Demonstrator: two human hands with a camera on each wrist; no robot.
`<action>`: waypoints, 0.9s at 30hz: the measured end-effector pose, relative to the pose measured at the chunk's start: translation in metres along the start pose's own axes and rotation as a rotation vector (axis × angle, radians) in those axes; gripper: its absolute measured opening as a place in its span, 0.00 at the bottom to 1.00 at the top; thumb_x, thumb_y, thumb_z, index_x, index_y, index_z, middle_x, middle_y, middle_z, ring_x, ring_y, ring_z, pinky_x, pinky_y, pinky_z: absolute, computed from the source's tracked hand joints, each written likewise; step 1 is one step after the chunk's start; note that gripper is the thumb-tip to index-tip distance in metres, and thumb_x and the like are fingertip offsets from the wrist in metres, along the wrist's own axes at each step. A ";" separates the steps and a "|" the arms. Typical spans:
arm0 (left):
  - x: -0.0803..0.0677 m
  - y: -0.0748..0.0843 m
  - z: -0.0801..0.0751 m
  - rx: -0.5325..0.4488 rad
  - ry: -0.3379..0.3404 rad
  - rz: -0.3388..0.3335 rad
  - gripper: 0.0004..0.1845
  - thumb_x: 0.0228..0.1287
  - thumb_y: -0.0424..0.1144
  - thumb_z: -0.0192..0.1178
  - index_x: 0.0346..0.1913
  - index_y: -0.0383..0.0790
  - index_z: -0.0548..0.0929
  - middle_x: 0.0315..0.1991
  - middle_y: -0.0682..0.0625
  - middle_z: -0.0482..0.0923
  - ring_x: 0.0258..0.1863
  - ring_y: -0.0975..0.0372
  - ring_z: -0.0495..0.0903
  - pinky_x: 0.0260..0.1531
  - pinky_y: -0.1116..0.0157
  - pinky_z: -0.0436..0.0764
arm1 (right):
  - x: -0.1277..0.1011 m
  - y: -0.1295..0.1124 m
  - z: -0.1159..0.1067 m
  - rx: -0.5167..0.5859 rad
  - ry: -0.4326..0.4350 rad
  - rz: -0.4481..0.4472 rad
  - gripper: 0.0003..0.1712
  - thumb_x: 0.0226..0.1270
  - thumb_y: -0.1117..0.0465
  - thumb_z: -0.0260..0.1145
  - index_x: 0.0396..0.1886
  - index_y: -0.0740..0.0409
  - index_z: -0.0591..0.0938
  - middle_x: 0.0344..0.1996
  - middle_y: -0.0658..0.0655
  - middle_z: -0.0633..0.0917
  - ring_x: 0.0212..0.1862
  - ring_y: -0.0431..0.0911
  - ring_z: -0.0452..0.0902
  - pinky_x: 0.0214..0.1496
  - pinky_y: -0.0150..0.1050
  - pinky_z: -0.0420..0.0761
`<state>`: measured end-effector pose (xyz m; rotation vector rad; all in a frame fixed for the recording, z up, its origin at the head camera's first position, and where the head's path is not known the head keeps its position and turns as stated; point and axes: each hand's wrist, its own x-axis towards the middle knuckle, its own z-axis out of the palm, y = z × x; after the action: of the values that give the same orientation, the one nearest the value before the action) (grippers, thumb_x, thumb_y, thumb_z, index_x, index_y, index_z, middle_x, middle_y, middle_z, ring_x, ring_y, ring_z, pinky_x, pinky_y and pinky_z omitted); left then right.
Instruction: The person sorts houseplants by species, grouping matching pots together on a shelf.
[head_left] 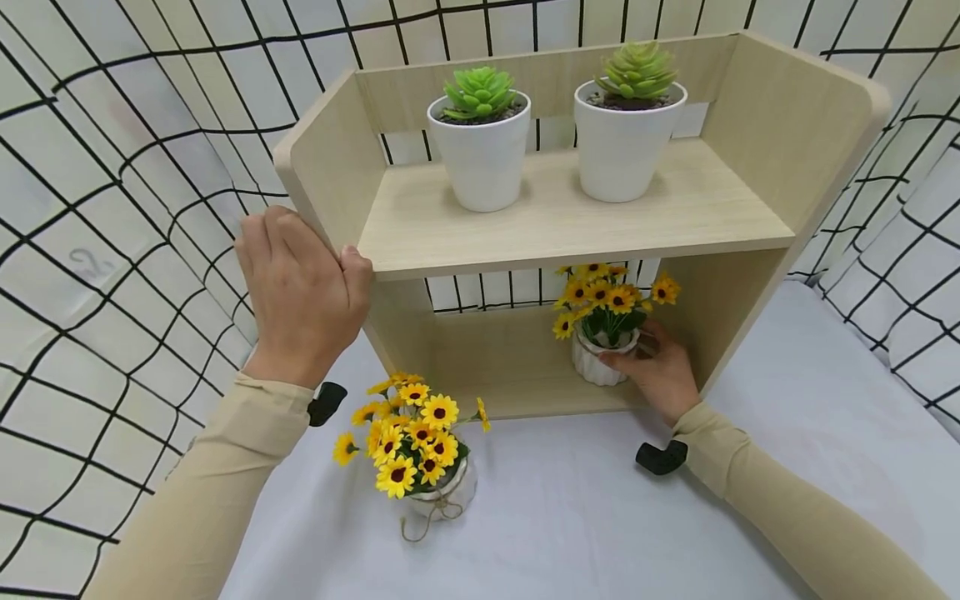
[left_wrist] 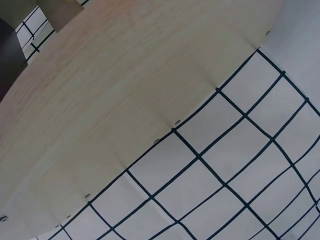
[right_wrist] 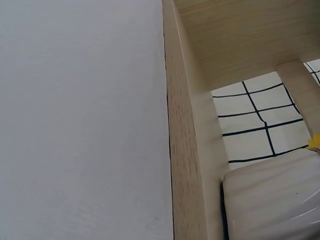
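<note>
A light wooden two-tier shelf (head_left: 570, 242) stands in the middle of the head view. My left hand (head_left: 303, 287) grips its left side panel, the thumb lying at the front edge; the left wrist view shows that panel (left_wrist: 115, 95) close up. In the lower compartment, towards the right, my right hand (head_left: 660, 371) holds a white ribbed pot (head_left: 592, 364) of artificial sunflowers (head_left: 607, 296), thumb across its front. The fingers behind the pot are mostly hidden. The right wrist view shows the pot (right_wrist: 272, 200) beside the lower board.
On the upper board stand two white pots, a left succulent (head_left: 480, 150) and a right succulent (head_left: 630, 125). Another sunflower pot (head_left: 442, 492) with a twine bow is on the white cloth (head_left: 555, 508) before the shelf. Black wire mesh (head_left: 150, 233) surrounds the scene.
</note>
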<state>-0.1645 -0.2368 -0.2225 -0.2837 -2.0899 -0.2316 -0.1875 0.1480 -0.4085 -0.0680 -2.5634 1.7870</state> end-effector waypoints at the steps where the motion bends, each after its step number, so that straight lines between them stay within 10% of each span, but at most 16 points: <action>1: 0.000 0.000 0.000 0.000 -0.002 0.001 0.22 0.68 0.46 0.38 0.48 0.26 0.63 0.42 0.30 0.63 0.45 0.40 0.58 0.48 0.46 0.55 | 0.000 0.000 0.000 -0.001 0.002 -0.001 0.50 0.59 0.51 0.78 0.77 0.59 0.65 0.73 0.66 0.73 0.73 0.58 0.71 0.60 0.31 0.74; 9: 0.000 0.001 0.000 0.013 -0.004 0.001 0.23 0.69 0.47 0.37 0.48 0.26 0.63 0.42 0.30 0.63 0.45 0.40 0.58 0.48 0.46 0.55 | -0.001 0.002 -0.001 -0.015 0.002 0.006 0.49 0.59 0.50 0.78 0.76 0.60 0.65 0.71 0.66 0.74 0.68 0.58 0.73 0.52 0.25 0.74; 22: 0.000 0.000 0.002 0.017 0.010 0.001 0.23 0.68 0.47 0.38 0.48 0.26 0.64 0.41 0.30 0.63 0.44 0.40 0.58 0.47 0.46 0.55 | -0.037 -0.004 0.005 0.081 0.044 -0.051 0.47 0.62 0.58 0.76 0.76 0.59 0.62 0.73 0.60 0.69 0.73 0.54 0.68 0.72 0.36 0.72; 27: 0.001 0.000 0.002 0.011 0.015 0.001 0.22 0.68 0.46 0.38 0.47 0.26 0.64 0.41 0.30 0.63 0.44 0.40 0.58 0.47 0.46 0.56 | -0.059 -0.011 0.015 0.146 0.083 -0.051 0.40 0.63 0.61 0.74 0.70 0.61 0.63 0.65 0.59 0.71 0.64 0.48 0.72 0.58 0.24 0.75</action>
<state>-0.1670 -0.2358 -0.2227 -0.2755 -2.0759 -0.2212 -0.1295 0.1271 -0.4025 -0.0720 -2.3501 1.9043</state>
